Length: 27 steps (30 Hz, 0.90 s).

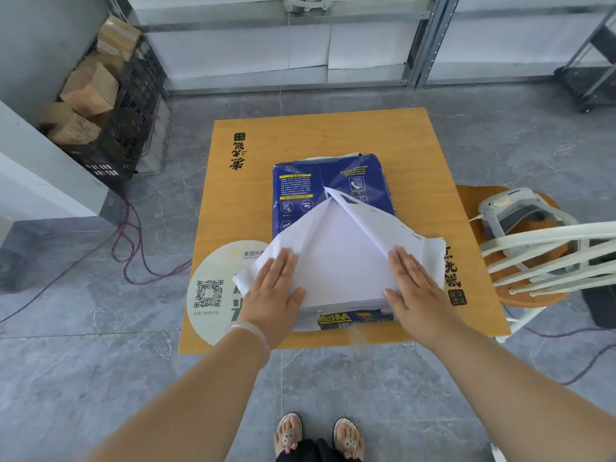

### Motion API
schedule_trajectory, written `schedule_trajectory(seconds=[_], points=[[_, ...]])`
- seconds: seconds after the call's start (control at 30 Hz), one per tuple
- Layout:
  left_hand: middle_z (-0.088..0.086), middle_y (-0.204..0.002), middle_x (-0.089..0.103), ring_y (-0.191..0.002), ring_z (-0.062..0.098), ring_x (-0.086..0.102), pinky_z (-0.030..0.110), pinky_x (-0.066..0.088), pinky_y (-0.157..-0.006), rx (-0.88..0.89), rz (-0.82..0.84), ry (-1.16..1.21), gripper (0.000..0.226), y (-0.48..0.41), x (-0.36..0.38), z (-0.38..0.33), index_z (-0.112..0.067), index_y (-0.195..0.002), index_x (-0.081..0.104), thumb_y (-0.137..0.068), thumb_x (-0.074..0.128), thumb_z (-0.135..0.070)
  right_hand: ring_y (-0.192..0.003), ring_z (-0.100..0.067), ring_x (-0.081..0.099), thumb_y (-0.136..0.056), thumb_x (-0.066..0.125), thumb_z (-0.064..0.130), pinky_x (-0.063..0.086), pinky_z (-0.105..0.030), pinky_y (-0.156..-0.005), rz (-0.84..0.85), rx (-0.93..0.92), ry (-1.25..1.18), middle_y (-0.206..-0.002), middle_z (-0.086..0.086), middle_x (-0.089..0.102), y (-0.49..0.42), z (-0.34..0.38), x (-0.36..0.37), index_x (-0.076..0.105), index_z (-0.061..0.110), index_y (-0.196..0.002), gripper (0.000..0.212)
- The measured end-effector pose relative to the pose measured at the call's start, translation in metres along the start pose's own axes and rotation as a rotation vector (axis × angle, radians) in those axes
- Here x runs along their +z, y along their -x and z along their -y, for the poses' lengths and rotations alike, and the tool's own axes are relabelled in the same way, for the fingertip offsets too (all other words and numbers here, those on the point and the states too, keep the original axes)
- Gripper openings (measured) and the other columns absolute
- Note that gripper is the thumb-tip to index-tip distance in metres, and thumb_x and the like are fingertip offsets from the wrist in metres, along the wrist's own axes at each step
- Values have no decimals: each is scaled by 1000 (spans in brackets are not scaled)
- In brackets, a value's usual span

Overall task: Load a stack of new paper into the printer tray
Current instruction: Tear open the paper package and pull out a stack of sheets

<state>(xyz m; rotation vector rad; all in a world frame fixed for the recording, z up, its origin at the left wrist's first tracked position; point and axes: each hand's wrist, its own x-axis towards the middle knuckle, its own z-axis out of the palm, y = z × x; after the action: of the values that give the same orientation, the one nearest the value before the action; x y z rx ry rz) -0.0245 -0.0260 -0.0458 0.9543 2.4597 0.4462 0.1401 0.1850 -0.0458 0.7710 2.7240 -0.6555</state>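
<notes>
A ream of white paper (343,261) in a blue wrapper (310,185) lies on a small orange table (333,135). The wrapper is torn open at the near end, and its white flaps are spread out to both sides. My left hand (275,288) lies flat, fingers together, on the left flap (266,261). My right hand (413,285) lies flat on the right flap (430,255) and the near right corner of the stack. Neither hand grips anything. No printer tray is in view.
A round QR-code sticker (213,291) is on the table's near left. At the right stands a white chair (550,248) holding a grey device (513,208). A black crate (133,105) of cardboard boxes is at the far left. Cables (133,248) run over the floor.
</notes>
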Motion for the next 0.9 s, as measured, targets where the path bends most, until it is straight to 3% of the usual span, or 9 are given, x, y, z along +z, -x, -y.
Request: schedule_trajectory(seconds=[0.1, 0.17, 0.23, 0.37, 0.47, 0.57, 0.63, 0.73, 0.9], points=[[-6, -152, 32, -136, 23, 31, 32, 27, -111, -31, -205, 85, 50, 1, -2, -8, -27, -144, 38, -95, 47, -27, -146, -12, 13, -98, 43, 29, 20, -32, -118, -109, 46, -180, -159, 11, 14, 5, 5, -7, 20, 25, -151, 58], [-2, -133, 50, -117, 23, 49, 29, 39, -99, -114, -281, 245, 37, 4, -2, -17, -22, -127, 59, -91, 53, -19, -132, -19, 36, -93, 54, 15, 36, -36, -110, -289, 42, -205, -142, 2, 43, 12, 10, -9, 50, 19, -136, 43], [0, -115, 57, -96, 19, 57, 25, 44, -86, -235, -272, 425, 28, 10, -1, -27, -21, -114, 66, -89, 54, -16, -112, -19, 49, -89, 57, 9, 46, -36, -96, -360, 49, -192, -120, -2, 55, 20, 19, -8, 63, 16, -118, 31], [-5, -84, 64, -77, 16, 58, 23, 41, -63, -486, -261, 604, 11, 19, -2, -39, -21, -91, 65, -87, 55, -19, -76, -15, 60, -89, 59, 24, 48, -29, -66, -219, 382, -474, -90, 2, 65, 28, 33, -11, 63, 15, -98, 13], [0, -65, 66, -65, 24, 62, 36, 58, -66, -668, -157, 748, 17, 19, -2, -40, -15, -73, 62, -85, 57, -25, -57, -23, 67, -86, 62, 39, 58, -35, -58, -84, 650, -758, -71, -5, 72, 25, 34, -15, 66, 10, -84, 29], [5, -64, 65, -59, 21, 61, 37, 59, -62, -883, 13, 1101, 27, 20, -2, -49, -7, -71, 62, -88, 60, -29, -54, -19, 68, -81, 67, 47, 50, -26, -40, 18, 830, -1047, -76, -8, 71, 19, 35, -12, 66, 5, -89, 43], [6, -68, 65, -58, 18, 60, 30, 55, -55, -963, 83, 1234, 32, 19, -4, -56, -7, -77, 62, -88, 61, -37, -47, -18, 65, -80, 67, 52, 45, -21, -35, 58, 898, -1172, -75, -9, 69, 12, 37, -11, 65, 3, -89, 49], [9, -74, 67, -62, 19, 63, 33, 58, -58, -1013, 75, 1271, 43, 15, 0, -55, -4, -80, 65, -83, 63, -48, -48, -20, 62, -80, 66, 53, 45, -22, -31, 69, 942, -1267, -73, -11, 66, 6, 40, -12, 62, 1, -86, 52], [6, -72, 65, -60, 16, 61, 31, 57, -57, -1036, 39, 1310, 37, 14, 6, -52, -8, -79, 62, -85, 64, -44, -43, -17, 62, -80, 69, 49, 45, -21, -31, 77, 940, -1274, -68, -11, 67, 3, 36, -9, 62, 2, -82, 48]])
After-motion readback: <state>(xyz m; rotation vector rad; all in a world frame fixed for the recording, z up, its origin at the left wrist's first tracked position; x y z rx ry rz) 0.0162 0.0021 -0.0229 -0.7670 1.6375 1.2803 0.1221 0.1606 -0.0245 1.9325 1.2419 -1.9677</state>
